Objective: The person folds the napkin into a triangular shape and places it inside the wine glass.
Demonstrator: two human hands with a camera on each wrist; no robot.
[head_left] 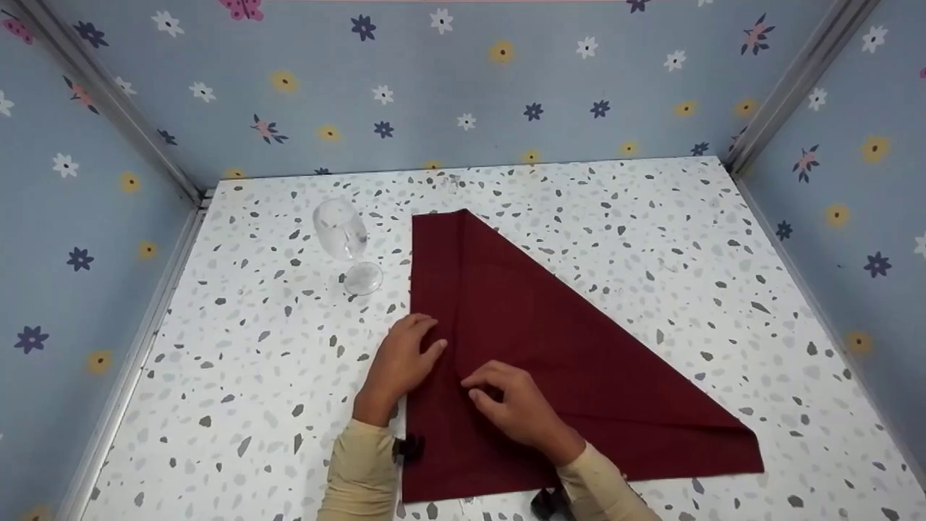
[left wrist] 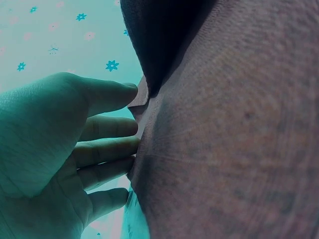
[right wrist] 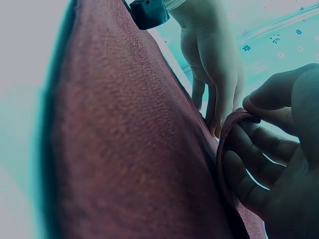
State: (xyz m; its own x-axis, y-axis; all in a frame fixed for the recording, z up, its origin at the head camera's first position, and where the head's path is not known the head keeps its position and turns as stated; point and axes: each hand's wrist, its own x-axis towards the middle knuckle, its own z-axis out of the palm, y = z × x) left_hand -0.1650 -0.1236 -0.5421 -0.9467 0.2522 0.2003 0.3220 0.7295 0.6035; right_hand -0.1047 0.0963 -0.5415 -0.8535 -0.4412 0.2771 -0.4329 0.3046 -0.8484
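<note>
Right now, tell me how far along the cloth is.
Done: the cloth shows a slanted fold along its right side. In hand: the right hand pinches a cloth edge, while the left hand touches the cloth near its left side. Remaining, probably: laying that edge flat, since the right wrist view shows it curled up.

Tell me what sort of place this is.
Probably a small booth set up for tabletop work: flower-patterned panels meet at metal corner posts around a speckled table, where a dark red cloth lies.
</note>
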